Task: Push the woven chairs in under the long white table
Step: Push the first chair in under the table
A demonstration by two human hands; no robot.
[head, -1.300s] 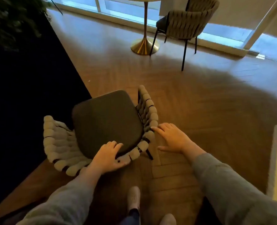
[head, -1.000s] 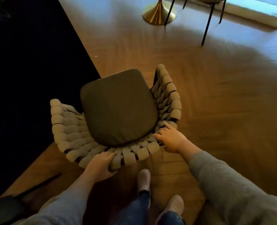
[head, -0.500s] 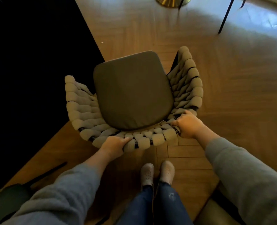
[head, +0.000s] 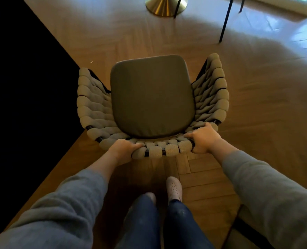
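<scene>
A woven chair [head: 152, 97] with a grey-beige braided back and a dark olive seat cushion stands on the wood floor right in front of me, seen from above. My left hand [head: 123, 150] grips the top rim of its backrest at the left, and my right hand [head: 204, 138] grips the rim at the right. The long white table is out of view.
A dark area [head: 23, 87] covers the floor at the left, touching the chair's left side. A gold table base [head: 164, 6] and thin black chair legs [head: 225, 20] stand at the top. My feet [head: 174, 189] are just behind the chair. Something dark lies at the bottom right.
My right hand went from open beside the chair to gripping the backrest rim. The left hand closed on the rim too. The chair turned from angled to squarely facing away from me.
</scene>
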